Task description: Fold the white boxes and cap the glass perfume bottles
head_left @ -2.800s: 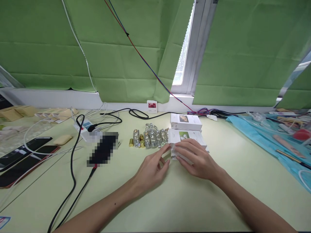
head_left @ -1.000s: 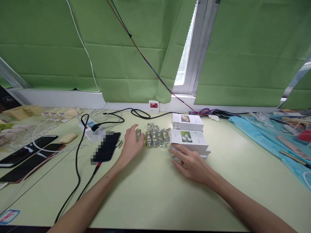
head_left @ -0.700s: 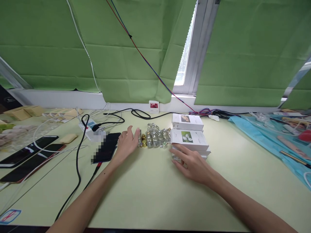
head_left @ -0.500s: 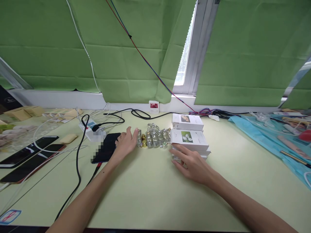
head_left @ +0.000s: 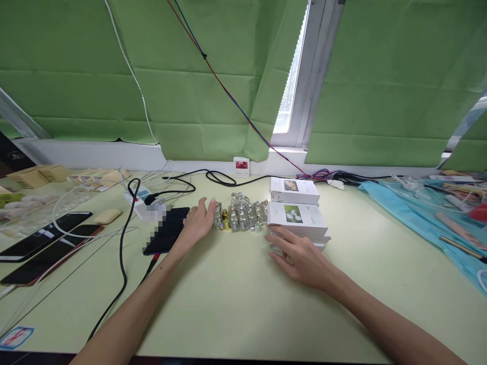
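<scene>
Several small glass bottles [head_left: 243,217] stand in a close cluster at the middle of the table, with gold caps [head_left: 226,223] among them. My left hand [head_left: 198,221] rests at the cluster's left end, fingers apart, its thumb beside the leftmost bottle. Right of the bottles, white boxes with flower pictures [head_left: 310,219] are stacked in a row. My right hand [head_left: 300,256] lies against the near left corner of these boxes, fingers spread and touching their side. A dark phone [head_left: 167,230] lies just left of my left hand, partly covered by it.
Two more phones [head_left: 49,253] and a black cable [head_left: 122,253] lie at the left. A white power strip [head_left: 139,200] sits behind them. A small white box [head_left: 241,166] stands by the wall. Blue sheeting [head_left: 403,213] with assorted items covers the right side.
Both hands hold nearly the same places and poses. The bottles and boxes have not moved; only a slight shift of the camera shows.
</scene>
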### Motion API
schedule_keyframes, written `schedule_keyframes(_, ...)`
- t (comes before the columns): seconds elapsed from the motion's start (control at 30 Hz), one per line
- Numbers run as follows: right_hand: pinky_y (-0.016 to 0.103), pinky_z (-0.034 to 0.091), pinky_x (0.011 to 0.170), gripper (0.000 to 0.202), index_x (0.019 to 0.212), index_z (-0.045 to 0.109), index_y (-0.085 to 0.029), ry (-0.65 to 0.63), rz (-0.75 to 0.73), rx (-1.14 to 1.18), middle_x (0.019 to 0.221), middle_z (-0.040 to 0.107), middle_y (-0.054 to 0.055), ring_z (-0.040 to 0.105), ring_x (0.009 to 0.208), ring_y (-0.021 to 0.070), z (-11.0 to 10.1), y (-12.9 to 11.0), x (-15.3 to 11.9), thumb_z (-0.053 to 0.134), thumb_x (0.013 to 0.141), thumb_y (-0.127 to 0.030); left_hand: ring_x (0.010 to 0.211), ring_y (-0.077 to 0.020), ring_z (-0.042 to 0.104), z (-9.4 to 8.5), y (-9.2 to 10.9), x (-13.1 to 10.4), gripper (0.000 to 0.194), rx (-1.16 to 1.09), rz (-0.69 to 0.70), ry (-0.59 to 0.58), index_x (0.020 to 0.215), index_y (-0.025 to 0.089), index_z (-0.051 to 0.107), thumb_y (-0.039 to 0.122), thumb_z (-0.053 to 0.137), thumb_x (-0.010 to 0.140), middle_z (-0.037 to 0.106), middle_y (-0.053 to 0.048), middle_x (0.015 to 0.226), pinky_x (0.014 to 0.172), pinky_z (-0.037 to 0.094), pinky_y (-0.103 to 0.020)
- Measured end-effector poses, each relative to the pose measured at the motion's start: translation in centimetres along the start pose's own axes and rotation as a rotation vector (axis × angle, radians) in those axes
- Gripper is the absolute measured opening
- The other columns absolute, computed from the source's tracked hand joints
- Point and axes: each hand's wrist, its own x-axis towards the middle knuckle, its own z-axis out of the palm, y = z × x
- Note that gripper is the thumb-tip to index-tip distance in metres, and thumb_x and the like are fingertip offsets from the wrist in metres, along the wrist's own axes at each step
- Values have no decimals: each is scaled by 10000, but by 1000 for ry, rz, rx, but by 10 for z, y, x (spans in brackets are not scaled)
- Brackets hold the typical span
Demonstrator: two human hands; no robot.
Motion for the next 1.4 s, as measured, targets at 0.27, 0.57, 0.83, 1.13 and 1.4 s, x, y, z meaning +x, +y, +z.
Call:
schedule_keyframes(0.27,410,649,705,312,1326,567,-206,-3,-12,-14,1457,582,185,715,1129,303,2,2,0,475,1030,-245,1295,-381,579,-2,3,1,714,-44,86,23,1493,125,404,603,293,973,627,-244,1356,1090,395,-527)
schedule_keyframes(0.57,409,649,708,306,1324,563,-206,-23,-18,-20,1448,588,187,721,1114,297,1,2,0,468,1035,-246,1182,-315,646,5,0,0,522,-42,225,58,1337,185,549,438,559,880,694,-150,1271,989,487,-402)
schedule_keyframes(0.83,416,650,711,315,1336,560,-206,-49,-20,-12,1460,578,179,730,1080,288,3,2,-1,465,1039,-248,1057,-288,686,6,-2,1,385,-26,269,60,1194,228,590,422,541,865,735,-93,1112,884,508,-363)
schedule_keyframes(1.13,445,649,738,319,1343,556,-203,-78,-24,-16,1451,585,168,736,1054,292,6,3,-2,476,1039,-257,973,-269,710,5,-3,-1,353,-46,251,34,1190,268,600,408,533,873,753,-51,1011,795,507,-328)
schedule_keyframes(1.4,411,637,722,313,1345,542,-208,-102,-26,-9,1426,602,164,743,996,268,5,2,-2,479,1041,-252,889,-257,716,5,-3,-2,347,-43,265,52,1188,260,618,382,538,873,756,-52,978,766,503,-318)
